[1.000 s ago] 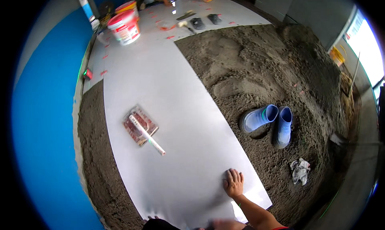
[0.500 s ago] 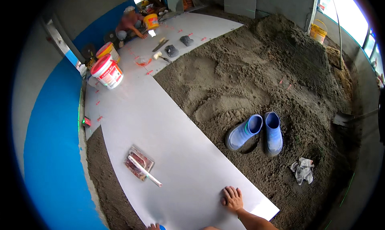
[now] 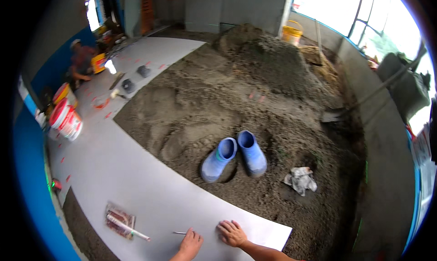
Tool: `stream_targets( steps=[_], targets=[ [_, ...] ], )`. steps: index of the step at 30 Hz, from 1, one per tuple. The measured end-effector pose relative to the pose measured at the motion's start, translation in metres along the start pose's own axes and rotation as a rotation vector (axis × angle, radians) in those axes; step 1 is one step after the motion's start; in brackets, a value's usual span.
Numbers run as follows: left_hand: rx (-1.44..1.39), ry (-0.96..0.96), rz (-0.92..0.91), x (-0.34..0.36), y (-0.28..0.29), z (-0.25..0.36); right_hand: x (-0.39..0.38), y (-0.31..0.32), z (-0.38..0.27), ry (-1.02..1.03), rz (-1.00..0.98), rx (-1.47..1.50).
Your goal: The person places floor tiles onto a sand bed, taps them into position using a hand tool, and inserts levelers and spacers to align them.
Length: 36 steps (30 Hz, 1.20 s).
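Observation:
My left hand [image 3: 190, 243] is closed on a thin metal rod [image 3: 178, 233] at the bottom centre, low over the pale floor tile [image 3: 150, 192]; the rod's full shape is hidden. Just right of it, my right hand [image 3: 232, 233] lies on the tile with fingers spread. To the left on the tile is a square red-brown tool [image 3: 114, 212] with a long white handle or stick [image 3: 134, 231] across it. Beyond the tile edge, two blue boots [image 3: 218, 161] stand upright in damp sand, with a crumpled pale cloth [image 3: 300, 181] to their right.
A co-worker [image 3: 79, 60] crouches by a yellow bucket [image 3: 98, 63] and scattered tools; white-and-red buckets [image 3: 63, 120] stand nearer. Sand mounds [image 3: 268, 60], a leaning shovel [image 3: 334, 115] and a yellow pail [image 3: 291, 35] lie ahead right. A blue-painted wall [image 3: 29, 165] borders the left, windows the right.
The view has swung right and up, showing more windows and shovel. My left hand has risen into view from the lower edge with the rod; my right hand still rests on the tile.

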<state>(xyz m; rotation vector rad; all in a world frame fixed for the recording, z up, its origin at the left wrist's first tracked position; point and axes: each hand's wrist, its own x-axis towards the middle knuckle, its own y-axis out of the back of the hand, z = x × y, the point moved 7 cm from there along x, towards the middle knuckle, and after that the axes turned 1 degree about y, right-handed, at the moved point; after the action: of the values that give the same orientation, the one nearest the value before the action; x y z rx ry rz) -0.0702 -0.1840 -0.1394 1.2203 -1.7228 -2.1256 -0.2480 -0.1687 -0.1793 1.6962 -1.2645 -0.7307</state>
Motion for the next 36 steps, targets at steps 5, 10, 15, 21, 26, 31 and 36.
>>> stream_targets(
  steps=[5,10,15,21,26,31,36],
  targets=[
    [0.249,-0.484,0.461,0.019,0.05,0.056,-0.008,0.01,0.008,-0.007,0.123,0.067],
    [0.444,-0.524,0.435,0.039,0.042,0.084,-0.009,0.007,0.026,-0.104,0.138,0.331],
    [0.322,-0.781,0.484,0.01,0.055,0.091,-0.004,0.049,0.016,-0.499,0.069,1.127],
    [-0.643,-0.399,0.112,-0.025,0.065,-0.022,-0.008,0.076,-0.03,-0.258,-0.118,0.786],
    [-0.315,0.794,0.544,-0.099,-0.04,-0.267,0.004,0.048,-0.046,-0.248,-0.069,0.58],
    [-0.544,1.425,0.358,-0.161,-0.15,-0.35,-0.018,0.074,-0.006,-0.382,0.158,0.438],
    [-0.17,0.862,-0.291,-0.136,-0.23,-0.405,-0.087,0.167,0.042,-0.577,0.55,0.394]
  ],
)
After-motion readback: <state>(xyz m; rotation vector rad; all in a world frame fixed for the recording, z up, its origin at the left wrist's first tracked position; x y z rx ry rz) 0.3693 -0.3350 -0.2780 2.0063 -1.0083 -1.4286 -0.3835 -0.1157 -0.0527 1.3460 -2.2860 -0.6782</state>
